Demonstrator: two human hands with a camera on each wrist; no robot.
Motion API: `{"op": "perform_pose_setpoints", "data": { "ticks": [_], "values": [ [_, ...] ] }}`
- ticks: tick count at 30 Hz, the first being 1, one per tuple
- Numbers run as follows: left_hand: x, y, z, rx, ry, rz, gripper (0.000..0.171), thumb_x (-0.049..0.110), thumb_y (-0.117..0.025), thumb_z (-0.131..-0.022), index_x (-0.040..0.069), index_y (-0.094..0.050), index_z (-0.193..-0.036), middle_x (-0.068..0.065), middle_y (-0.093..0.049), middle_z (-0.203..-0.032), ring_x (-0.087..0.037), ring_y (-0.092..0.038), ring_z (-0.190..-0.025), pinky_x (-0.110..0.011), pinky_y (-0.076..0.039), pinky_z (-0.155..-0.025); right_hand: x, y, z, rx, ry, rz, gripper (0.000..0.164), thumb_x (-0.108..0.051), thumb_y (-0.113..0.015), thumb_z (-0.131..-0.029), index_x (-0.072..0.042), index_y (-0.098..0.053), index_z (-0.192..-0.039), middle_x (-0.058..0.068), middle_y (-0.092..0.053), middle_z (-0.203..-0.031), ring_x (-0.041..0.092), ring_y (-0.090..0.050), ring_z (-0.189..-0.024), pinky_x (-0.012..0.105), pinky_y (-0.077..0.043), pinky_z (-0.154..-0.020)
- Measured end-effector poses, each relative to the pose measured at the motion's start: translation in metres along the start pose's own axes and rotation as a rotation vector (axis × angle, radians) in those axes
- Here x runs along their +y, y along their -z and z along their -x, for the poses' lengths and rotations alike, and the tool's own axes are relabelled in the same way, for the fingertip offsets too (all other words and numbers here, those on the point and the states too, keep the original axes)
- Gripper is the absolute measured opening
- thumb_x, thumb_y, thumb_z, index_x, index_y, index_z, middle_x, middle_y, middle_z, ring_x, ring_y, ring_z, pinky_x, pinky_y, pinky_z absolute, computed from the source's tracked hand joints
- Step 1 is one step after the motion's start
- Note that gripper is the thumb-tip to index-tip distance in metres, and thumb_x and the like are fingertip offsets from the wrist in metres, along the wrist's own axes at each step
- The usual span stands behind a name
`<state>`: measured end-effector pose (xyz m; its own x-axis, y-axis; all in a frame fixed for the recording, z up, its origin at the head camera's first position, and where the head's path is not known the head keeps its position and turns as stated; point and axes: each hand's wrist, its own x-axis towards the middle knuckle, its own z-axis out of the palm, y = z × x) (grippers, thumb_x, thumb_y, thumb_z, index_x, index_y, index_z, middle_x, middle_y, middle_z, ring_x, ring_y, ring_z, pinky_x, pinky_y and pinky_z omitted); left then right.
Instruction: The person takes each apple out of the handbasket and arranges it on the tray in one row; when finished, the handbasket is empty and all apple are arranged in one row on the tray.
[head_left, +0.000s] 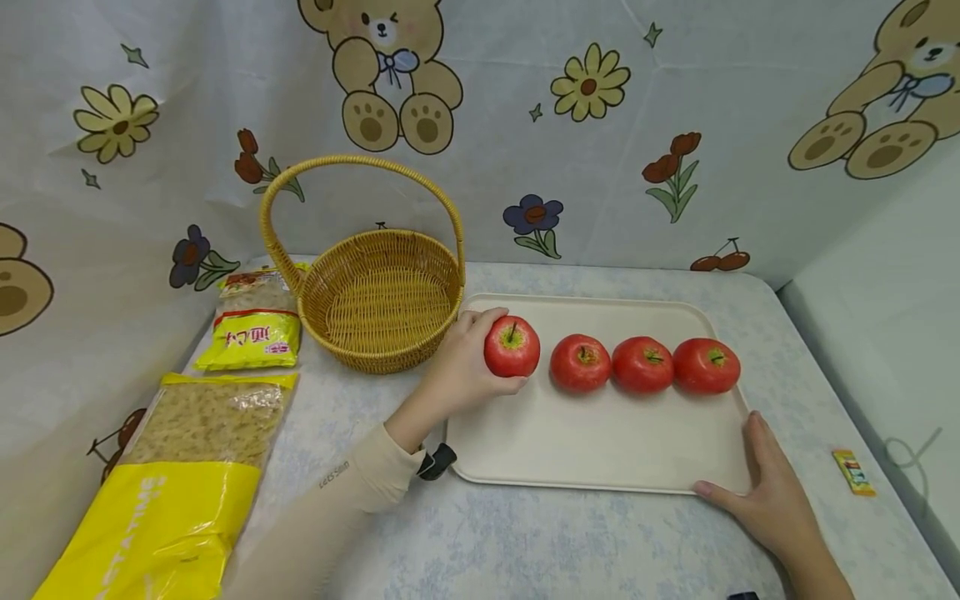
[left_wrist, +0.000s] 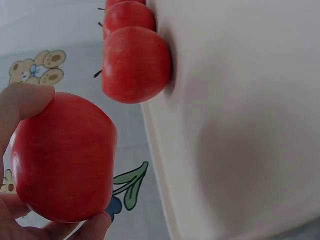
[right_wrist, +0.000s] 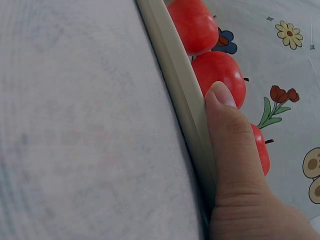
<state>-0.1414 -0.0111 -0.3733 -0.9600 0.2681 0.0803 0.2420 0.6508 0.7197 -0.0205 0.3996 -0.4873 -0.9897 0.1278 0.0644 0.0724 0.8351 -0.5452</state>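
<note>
My left hand (head_left: 468, 367) holds a red apple (head_left: 512, 347) over the left part of a cream rectangular tray (head_left: 585, 442). In the left wrist view, thumb and fingers wrap that apple (left_wrist: 65, 157), which is apart from the tray surface. Three more red apples stand in a row on the tray: a left one (head_left: 581, 364), a middle one (head_left: 642, 365) and a right one (head_left: 707, 366). At the tray's front right corner, my right hand (head_left: 776, 492) grips the edge. Its thumb (right_wrist: 232, 145) lies over the rim in the right wrist view; the other fingers are hidden there.
Behind my left hand stands a wicker basket (head_left: 382, 354) with a tall handle. Two yellow-and-clear food bags, a small one (head_left: 255, 321) and a large one (head_left: 172, 500), lie at the left. A small yellow packet (head_left: 853, 472) is at the right. A patterned cloth (head_left: 495, 125) hangs behind.
</note>
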Motion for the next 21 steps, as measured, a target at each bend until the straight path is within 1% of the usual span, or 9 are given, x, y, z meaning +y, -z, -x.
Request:
{"op": "perform_pose_setpoints", "data": {
  "ticks": [4, 8, 15, 21],
  "values": [
    [-0.01, -0.02, -0.006, -0.021, 0.028, 0.023, 0.086, 0.037, -0.087, -0.069, 0.02, -0.047, -0.144, -0.01, -0.052, -0.128, -0.026, -0.056, -0.115, -0.045, -0.053, -0.091, 0.0, 0.0, 0.001, -0.001, 0.002, -0.015, 0.135, -0.039, -0.091, -0.068, -0.006, 0.003, -0.158, 0.022, 0.003, -0.165, 0.044, -0.001, -0.153, 0.064, -0.007, -0.118],
    [-0.017, -0.033, -0.011, -0.031, 0.062, 0.057, 0.086, 0.037, -0.087, -0.07, 0.021, -0.046, -0.143, -0.008, -0.052, -0.126, -0.023, -0.057, -0.111, -0.043, -0.054, -0.09, 0.0, 0.0, 0.001, 0.001, 0.009, -0.027, 0.135, -0.038, -0.091, -0.067, -0.006, 0.003, -0.159, 0.022, 0.002, -0.165, 0.043, -0.002, -0.153, 0.064, -0.007, -0.119],
    [-0.021, -0.045, -0.017, -0.035, 0.08, 0.117, 0.087, 0.032, -0.089, -0.07, 0.019, -0.044, -0.143, -0.009, -0.051, -0.125, -0.023, -0.059, -0.108, -0.041, -0.053, -0.09, 0.0, 0.001, 0.0, 0.003, 0.005, -0.018, 0.135, -0.039, -0.091, -0.067, -0.006, 0.003, -0.158, 0.022, 0.002, -0.165, 0.043, -0.001, -0.153, 0.064, -0.006, -0.119],
    [-0.022, -0.053, -0.017, -0.044, 0.112, 0.131, 0.087, 0.029, -0.089, -0.07, 0.02, -0.043, -0.143, -0.008, -0.051, -0.128, -0.024, -0.059, -0.109, -0.041, -0.054, -0.091, 0.001, 0.001, 0.0, 0.0, -0.001, -0.01, 0.135, -0.04, -0.091, -0.068, -0.006, 0.003, -0.158, 0.022, 0.002, -0.165, 0.043, -0.001, -0.153, 0.065, -0.007, -0.118]
  ]
}}
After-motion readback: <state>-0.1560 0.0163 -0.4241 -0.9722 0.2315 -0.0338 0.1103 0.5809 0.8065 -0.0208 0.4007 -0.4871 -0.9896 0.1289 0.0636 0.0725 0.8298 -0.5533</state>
